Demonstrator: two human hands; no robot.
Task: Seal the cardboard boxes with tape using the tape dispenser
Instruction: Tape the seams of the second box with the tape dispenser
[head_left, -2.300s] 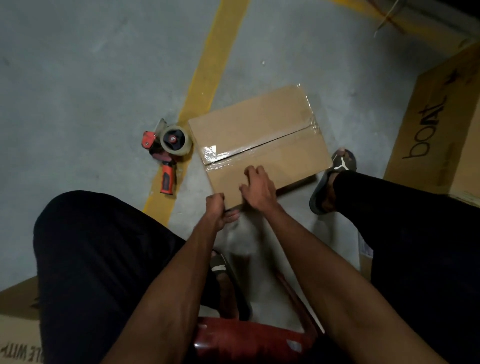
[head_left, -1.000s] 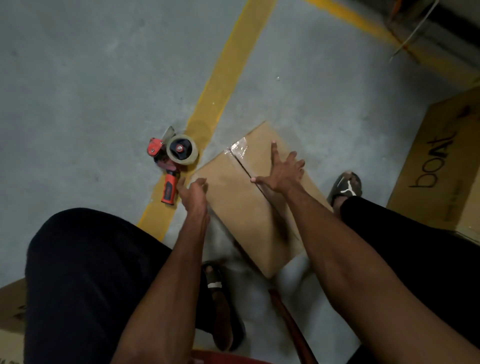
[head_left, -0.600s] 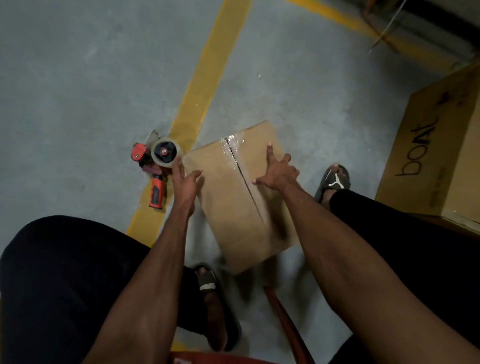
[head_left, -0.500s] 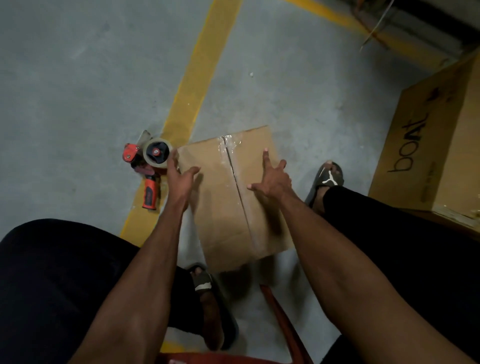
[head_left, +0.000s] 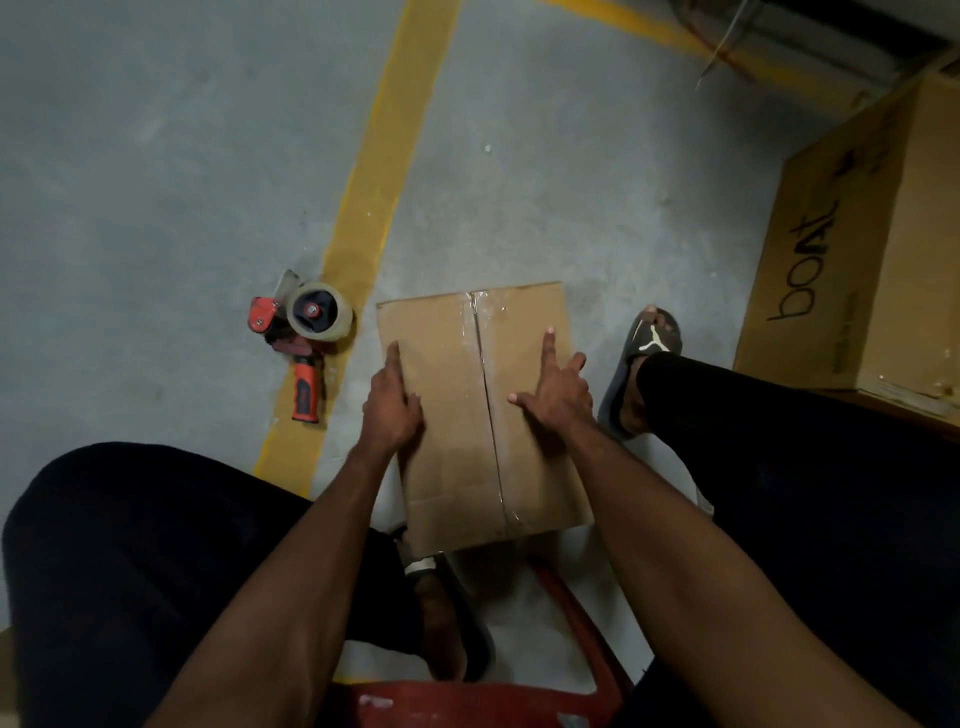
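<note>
Now I see left hand (head_left: 390, 410) and right hand (head_left: 557, 395), fingers extended, pressing flat on cardboard box (head_left: 483, 415) on floor, gripping nothing; tape dispenser (head_left: 304, 338) lies just left, untouched.

- Grey concrete floor (head_left: 156, 156), crossed by a yellow painted line (head_left: 384, 171).
- Large printed carton (head_left: 862, 249), stood at far right.
- Dark slipper (head_left: 644, 358), worn beside it.
- Red seat edge (head_left: 467, 701), seen at the bottom.

left hand (head_left: 390, 410), right hand (head_left: 560, 395), fingers extended
</note>
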